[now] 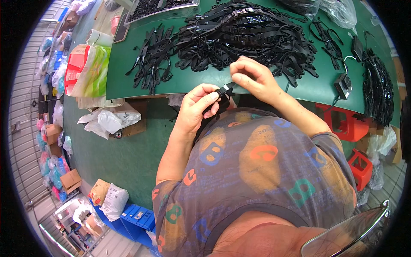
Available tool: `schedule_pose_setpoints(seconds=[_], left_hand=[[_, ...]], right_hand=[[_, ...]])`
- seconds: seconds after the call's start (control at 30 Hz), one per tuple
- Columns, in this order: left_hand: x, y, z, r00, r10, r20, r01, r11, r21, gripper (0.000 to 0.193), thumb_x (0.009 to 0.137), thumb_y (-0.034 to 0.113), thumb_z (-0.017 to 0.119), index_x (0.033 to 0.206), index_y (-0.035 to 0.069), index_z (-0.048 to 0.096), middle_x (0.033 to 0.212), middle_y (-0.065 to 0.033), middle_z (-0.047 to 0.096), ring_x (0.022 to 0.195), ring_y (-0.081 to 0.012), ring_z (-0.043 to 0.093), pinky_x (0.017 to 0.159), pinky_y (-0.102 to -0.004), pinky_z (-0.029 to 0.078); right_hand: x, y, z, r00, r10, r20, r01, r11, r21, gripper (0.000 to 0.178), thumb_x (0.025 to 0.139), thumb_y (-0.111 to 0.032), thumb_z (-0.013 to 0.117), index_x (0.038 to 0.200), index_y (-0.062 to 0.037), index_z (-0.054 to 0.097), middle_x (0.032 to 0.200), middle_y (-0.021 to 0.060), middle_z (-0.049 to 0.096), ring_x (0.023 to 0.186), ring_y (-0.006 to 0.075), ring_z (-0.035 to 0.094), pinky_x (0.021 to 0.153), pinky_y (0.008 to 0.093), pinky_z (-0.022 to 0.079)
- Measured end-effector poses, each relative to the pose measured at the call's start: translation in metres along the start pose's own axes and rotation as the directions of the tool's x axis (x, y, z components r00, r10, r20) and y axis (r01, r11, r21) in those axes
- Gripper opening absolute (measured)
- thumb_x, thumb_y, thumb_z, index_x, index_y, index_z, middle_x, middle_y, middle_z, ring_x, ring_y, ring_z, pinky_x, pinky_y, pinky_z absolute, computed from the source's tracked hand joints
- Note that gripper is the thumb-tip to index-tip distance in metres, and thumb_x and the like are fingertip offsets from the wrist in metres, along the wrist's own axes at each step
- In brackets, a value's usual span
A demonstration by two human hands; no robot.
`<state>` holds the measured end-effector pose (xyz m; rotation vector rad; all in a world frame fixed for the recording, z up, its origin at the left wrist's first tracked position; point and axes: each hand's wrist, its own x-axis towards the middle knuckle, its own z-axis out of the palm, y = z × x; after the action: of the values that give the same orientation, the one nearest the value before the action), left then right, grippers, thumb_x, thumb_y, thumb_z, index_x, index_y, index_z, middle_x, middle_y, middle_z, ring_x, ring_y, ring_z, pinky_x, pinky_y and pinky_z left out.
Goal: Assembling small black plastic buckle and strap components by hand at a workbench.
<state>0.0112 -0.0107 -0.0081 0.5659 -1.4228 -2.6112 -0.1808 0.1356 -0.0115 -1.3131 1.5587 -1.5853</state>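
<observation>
At the frame's centre, a left hand was closed around a black buckle with a strap. The right hand was half curled at the strap's end; its grip could not be told. The step seemed to be working strap and buckle together, calling next for a steady hold. Black straps heaped the green table, top centre.

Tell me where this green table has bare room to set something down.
The green table is bare left of the small strap bunch, along the near edge below the large strap pile, and between that pile and the black device. Crowded: the middle.
</observation>
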Motion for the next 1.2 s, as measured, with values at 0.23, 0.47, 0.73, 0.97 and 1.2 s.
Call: schedule_pose_setpoints(seconds=[0.23, 0.47, 0.73, 0.97, 1.2], left_hand=[[0.003, 0.002, 0.009, 0.999, 0.024, -0.036, -0.019, 0.993, 0.12, 0.018, 0.1, 0.012, 0.063, 0.113, 0.002, 0.067, 0.08, -0.0016, 0.066, 0.062, -0.0043, 0.055, 0.049, -0.017, 0.034], [0.015, 0.024, 0.004, 0.999, 0.006, 0.048, -0.024, 0.925, 0.38, 0.016, 0.099, 0.016, 0.065, 0.112, 0.006, 0.07, 0.076, 0.0017, 0.063, 0.062, -0.0008, 0.05, 0.049, -0.0171, 0.029], [0.024, 0.022, 0.006, 0.994, -0.078, 0.079, 0.064, 0.982, 0.176, 0.018, 0.101, 0.016, 0.062, 0.116, 0.005, 0.066, 0.083, 0.0003, 0.063, 0.063, -0.0029, 0.05, 0.048, -0.0164, 0.028], [0.024, 0.024, 0.006, 0.993, -0.057, 0.106, 0.023, 0.953, 0.302, 0.02, 0.1, 0.014, 0.062, 0.117, 0.004, 0.065, 0.089, -0.0005, 0.065, 0.069, -0.0052, 0.059, 0.052, -0.0167, 0.037], [0.033, 0.083, 0.021, 0.979, 0.202, 0.003, -0.148, 0.705, 0.693, 0.022, 0.093, 0.015, 0.071, 0.111, 0.003, 0.068, 0.082, 0.0026, 0.064, 0.072, -0.0035, 0.057, 0.063, -0.0229, 0.048]], right_hand=[[0.0, -0.022, -0.012, 0.953, -0.077, 0.294, 0.183, 0.917, -0.353, 0.03, 0.09, -0.015, 0.07, 0.117, -0.0043, 0.063, 0.089, 0.0111, 0.062, 0.085, 0.0295, 0.063, 0.076, 0.039, 0.051], [0.007, -0.043, -0.033, 0.936, -0.102, 0.338, 0.251, 0.865, -0.435, 0.024, 0.091, -0.015, 0.068, 0.113, -0.0053, 0.063, 0.086, 0.0101, 0.06, 0.081, 0.03, 0.063, 0.07, 0.04, 0.05], [0.008, -0.042, -0.042, 0.945, -0.006, 0.328, 0.139, 0.913, -0.384, 0.026, 0.094, -0.018, 0.065, 0.117, -0.0051, 0.064, 0.098, 0.0125, 0.065, 0.093, 0.0318, 0.066, 0.08, 0.0397, 0.052], [0.009, -0.051, -0.048, 0.942, -0.033, 0.333, 0.193, 0.867, -0.459, 0.027, 0.093, -0.018, 0.066, 0.116, -0.0046, 0.064, 0.099, 0.0125, 0.065, 0.092, 0.0323, 0.066, 0.079, 0.0404, 0.053], [0.036, -0.095, -0.11, 0.943, -0.301, 0.141, 0.3, 0.588, -0.751, 0.028, 0.09, -0.015, 0.07, 0.116, -0.004, 0.065, 0.099, 0.013, 0.067, 0.084, 0.0327, 0.067, 0.074, 0.037, 0.054]])
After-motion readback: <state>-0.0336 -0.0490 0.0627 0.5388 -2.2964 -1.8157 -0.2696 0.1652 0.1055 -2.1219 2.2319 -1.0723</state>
